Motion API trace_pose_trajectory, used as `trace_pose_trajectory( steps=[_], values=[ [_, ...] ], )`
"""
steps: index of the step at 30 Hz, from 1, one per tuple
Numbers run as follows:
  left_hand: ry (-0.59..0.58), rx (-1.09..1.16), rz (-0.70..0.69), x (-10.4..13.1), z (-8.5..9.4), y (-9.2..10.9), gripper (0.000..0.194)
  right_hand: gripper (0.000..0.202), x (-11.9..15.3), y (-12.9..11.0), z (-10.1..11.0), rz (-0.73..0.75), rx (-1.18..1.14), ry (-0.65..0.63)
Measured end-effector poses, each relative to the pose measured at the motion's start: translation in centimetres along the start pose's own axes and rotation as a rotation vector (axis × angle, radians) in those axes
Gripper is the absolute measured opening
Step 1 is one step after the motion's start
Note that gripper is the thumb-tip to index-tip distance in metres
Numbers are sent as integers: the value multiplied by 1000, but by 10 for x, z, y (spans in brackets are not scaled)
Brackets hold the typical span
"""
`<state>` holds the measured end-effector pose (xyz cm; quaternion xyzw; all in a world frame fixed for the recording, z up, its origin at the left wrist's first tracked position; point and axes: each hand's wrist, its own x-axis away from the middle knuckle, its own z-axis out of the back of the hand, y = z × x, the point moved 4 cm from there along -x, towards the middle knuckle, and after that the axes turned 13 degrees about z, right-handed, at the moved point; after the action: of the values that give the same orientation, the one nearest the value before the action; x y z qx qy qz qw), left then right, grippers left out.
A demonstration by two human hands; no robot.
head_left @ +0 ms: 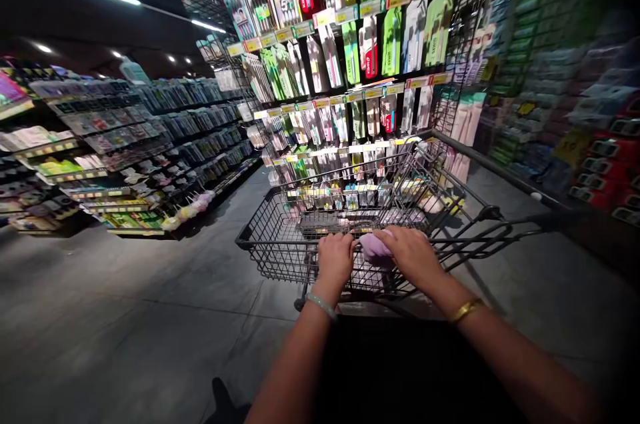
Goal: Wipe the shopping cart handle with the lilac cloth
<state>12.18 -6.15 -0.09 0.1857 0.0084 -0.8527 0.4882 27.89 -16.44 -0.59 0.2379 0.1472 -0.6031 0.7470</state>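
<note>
A dark wire shopping cart (280,252) stands in front of me, turned sideways. My left hand (336,257) is closed over the cart's near top rim. To its right, my right hand (411,254) is closed on a soft light-purple item (374,247) at the same rim. What the purple item is, I cannot make out. Inside the cart, several packages show through the wires, partly hidden by my hands.
Beyond the cart rises a tall rack (325,104) of hanging toothbrush packs. Shelves of small goods (150,124) line the left, with grey floor (150,317) in front. More shelves (565,104) stand at the right. The cart's handle bar (505,174) reaches toward the right.
</note>
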Motion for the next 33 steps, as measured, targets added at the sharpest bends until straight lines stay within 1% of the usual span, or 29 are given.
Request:
trace_pose_trajectory(
  steps=[1, 3, 6, 8, 10, 12, 15, 17, 19, 22, 23, 25, 27, 29, 31, 33],
  values=[
    [1, 0, -2, 1, 0, 3, 28, 50, 4, 3, 1, -1, 1, 1],
    [8, 4, -6, 3, -1, 10, 26, 48, 7, 6, 4, -54, -4, -13],
    [17, 25, -19, 4, -2, 20, 26, 42, -6, -3, 7, -132, -24, -68],
    [-2, 67, -50, 3, -1, 20, 25, 39, -15, -10, 8, -112, -42, -97],
    [-24, 135, -88, 0, 2, 13, 25, 40, -15, -8, 9, -62, -62, -114],
    [-6, 166, -80, -3, 7, -3, 27, 43, -4, 1, 12, -41, -77, -124],
    [49, 76, 41, -5, 9, -31, 26, 46, 10, 13, 14, -112, -71, -135],
    [46, -2, 102, -4, 6, -42, 32, 43, 7, 9, 12, -171, -54, -148],
    [36, -45, 117, -4, 1, -44, 36, 40, -7, -5, 8, -185, -43, -160],
    [25, -65, 102, -3, -2, -41, 37, 40, -26, -23, 2, -119, -48, -187],
    [17, -66, 92, -3, -2, -40, 37, 41, -28, -25, 2, -96, -57, -200],
    [1, -62, 74, -3, -2, -39, 37, 44, -23, -20, 5, -79, -81, -230],
    [-1, -53, 67, -1, -2, -38, 38, 48, -14, -11, 9, -109, -87, -256],
    [9, -47, 70, -1, -2, -36, 38, 47, -11, -8, 12, -168, -62, -275],
    [18, -48, 74, 0, -3, -35, 38, 43, -19, -16, 10, -193, -43, -286],
    [20, -52, 70, 0, -3, -34, 36, 40, -36, -32, 5, -156, -50, -291]
  ],
)
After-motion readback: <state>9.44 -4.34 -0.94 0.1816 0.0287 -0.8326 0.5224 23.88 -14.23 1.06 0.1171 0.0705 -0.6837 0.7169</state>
